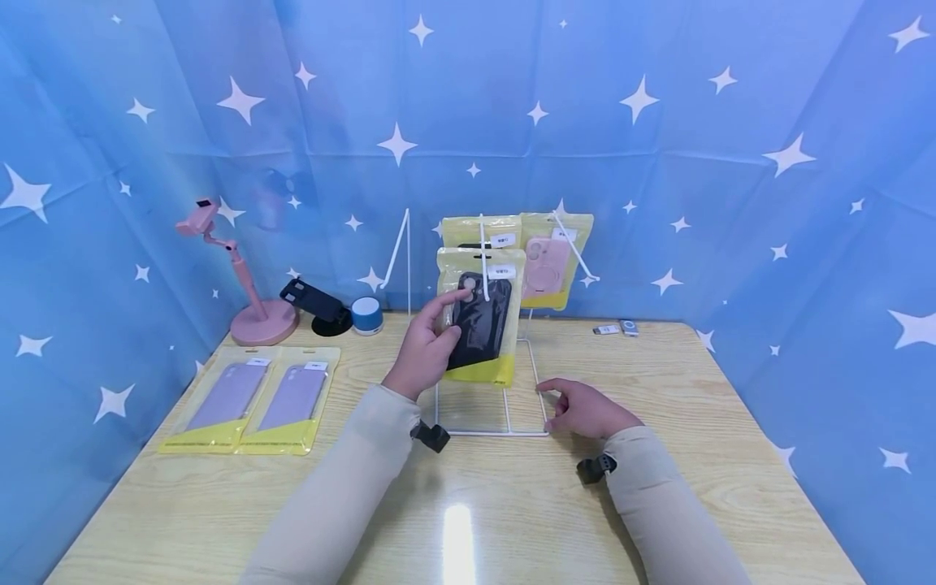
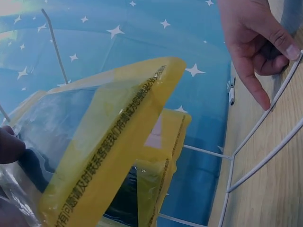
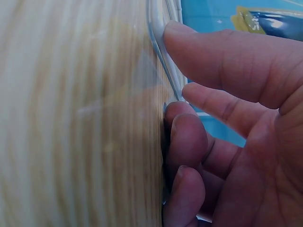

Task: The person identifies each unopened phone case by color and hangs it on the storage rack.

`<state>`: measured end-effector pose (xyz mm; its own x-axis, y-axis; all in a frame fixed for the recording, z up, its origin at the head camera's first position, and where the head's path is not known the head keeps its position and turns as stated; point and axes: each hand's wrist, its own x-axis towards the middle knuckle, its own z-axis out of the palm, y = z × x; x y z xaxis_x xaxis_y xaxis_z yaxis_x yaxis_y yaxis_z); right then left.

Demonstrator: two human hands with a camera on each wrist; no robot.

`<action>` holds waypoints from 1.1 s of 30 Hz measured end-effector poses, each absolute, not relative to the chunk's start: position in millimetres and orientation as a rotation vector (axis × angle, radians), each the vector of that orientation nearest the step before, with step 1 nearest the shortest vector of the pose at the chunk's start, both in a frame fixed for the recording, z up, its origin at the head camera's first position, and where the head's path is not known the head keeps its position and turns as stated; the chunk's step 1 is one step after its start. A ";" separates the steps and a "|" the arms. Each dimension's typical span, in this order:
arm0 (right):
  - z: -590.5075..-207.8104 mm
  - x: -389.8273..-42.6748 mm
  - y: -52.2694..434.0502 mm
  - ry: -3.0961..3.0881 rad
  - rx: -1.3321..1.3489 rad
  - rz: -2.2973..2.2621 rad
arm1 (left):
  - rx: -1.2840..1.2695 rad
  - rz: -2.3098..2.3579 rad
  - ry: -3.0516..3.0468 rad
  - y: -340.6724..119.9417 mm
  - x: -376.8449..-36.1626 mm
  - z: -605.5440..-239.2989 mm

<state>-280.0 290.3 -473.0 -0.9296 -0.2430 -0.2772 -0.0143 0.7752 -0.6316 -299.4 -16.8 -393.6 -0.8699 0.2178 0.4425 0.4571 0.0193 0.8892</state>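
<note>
A white wire display rack (image 1: 490,431) stands mid-table. On its front peg hangs a yellow packet with a black phone case (image 1: 479,322). My left hand (image 1: 426,348) pinches that packet at its left edge, thumb on the front. In the left wrist view the packet (image 2: 109,156) fills the frame, tilted, with another packet (image 2: 166,142) behind it. My right hand (image 1: 585,410) rests on the rack's base wire (image 2: 265,137) at the near right corner. Its fingertips (image 3: 189,137) press the wire and the table and hold nothing.
Two more packets hang behind, one with a dark case (image 1: 478,231) and one with a pink case (image 1: 548,260). Two packets with purple cases (image 1: 252,398) lie at the left. At the back stand a pink phone holder (image 1: 244,284), a black stand (image 1: 319,305) and a blue speaker (image 1: 366,314).
</note>
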 end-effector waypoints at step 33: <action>-472.9 -278.1 288.7 2.617 -0.197 -0.959 | -0.635 -2.068 -2.155 -8.2 -353.7 -376.3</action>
